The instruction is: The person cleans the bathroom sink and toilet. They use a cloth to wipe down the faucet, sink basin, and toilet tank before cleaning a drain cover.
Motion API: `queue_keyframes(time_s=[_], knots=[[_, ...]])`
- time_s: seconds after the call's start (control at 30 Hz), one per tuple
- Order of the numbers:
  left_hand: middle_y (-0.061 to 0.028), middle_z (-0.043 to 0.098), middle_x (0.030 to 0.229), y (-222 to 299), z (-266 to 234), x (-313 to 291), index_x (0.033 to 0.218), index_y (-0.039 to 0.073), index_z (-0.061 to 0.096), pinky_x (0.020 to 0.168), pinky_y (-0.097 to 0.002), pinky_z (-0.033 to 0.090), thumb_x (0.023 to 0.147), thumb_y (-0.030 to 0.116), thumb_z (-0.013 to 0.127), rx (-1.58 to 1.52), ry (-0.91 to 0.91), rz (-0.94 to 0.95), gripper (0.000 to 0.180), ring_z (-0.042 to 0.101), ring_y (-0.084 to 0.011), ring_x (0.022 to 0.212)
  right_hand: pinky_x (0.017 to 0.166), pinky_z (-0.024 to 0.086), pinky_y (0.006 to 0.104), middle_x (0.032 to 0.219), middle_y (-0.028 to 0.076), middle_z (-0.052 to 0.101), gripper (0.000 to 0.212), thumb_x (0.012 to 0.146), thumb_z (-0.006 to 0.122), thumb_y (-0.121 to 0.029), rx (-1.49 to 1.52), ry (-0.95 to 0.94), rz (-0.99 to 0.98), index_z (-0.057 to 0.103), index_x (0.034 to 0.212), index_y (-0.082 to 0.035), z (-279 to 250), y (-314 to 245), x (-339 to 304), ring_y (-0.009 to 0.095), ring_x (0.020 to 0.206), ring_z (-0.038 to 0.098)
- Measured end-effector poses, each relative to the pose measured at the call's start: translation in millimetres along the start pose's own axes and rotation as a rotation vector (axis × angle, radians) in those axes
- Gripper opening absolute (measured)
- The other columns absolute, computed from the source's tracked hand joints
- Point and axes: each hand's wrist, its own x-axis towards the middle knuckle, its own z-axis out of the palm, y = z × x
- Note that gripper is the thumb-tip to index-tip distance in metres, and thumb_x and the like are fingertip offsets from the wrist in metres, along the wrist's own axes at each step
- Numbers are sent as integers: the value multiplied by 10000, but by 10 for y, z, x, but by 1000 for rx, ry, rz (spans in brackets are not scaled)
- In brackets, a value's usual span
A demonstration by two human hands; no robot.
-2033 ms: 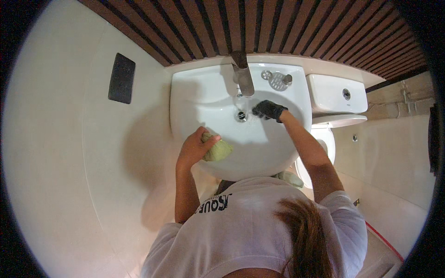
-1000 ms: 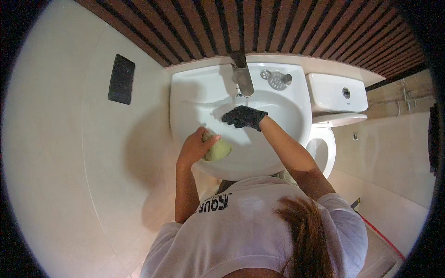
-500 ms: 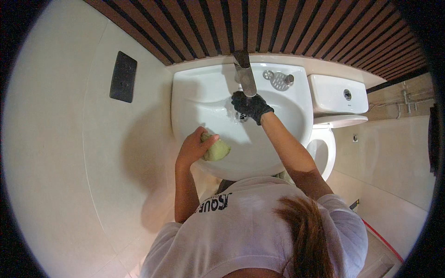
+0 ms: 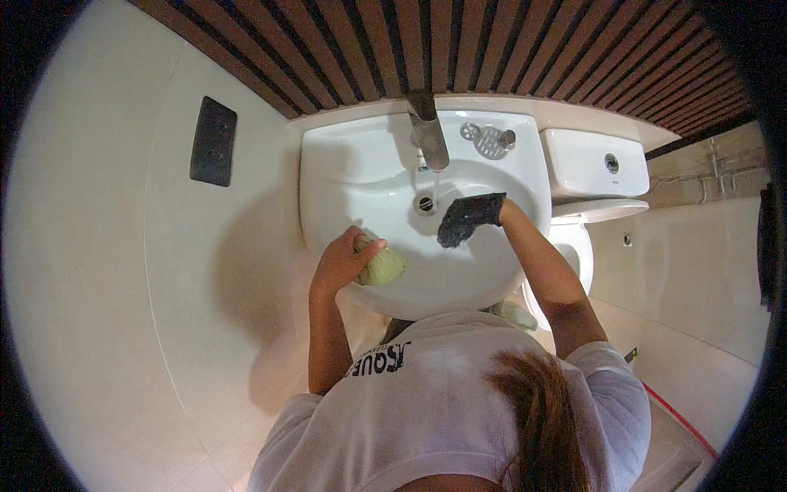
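Over the left front rim of the white washbasin (image 4: 328,205), my left hand (image 4: 338,261) is closed round a bunched pale green cloth (image 4: 382,264). My right hand (image 4: 469,220) wears a black glove, wet-looking and low over the right side of the bowl. Its fingers merge into one dark shape, so their position is unclear, and I cannot tell whether it touches the basin. Water falls in a thin stream from the metal faucet (image 4: 429,139) beside the round drain (image 4: 425,203).
A perforated metal tray (image 4: 492,141) sits at the basin's back right corner. To the right stands a white toilet with its cistern (image 4: 598,168). A black wall plate (image 4: 214,141) is on the left wall; brown slats (image 4: 492,49) line the back. A red hose (image 4: 680,422) runs at the lower right.
My gloved right hand has moved from under the faucet toward me and to the right, leaving the drain visible. The left hand stays in place with the cloth.
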Motion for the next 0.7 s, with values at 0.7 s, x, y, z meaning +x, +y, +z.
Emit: queue_keyframes(time_s=[0.7], knots=[[-188, 583, 763, 40, 26, 38, 862, -18, 516, 659, -369, 442, 708, 508, 591, 34, 39, 15, 553, 585, -307, 722, 598, 470, 280, 877, 46, 615, 221, 850, 483, -191, 328, 389, -340, 555, 1012, -60, -213, 1, 486, 157, 723, 591]])
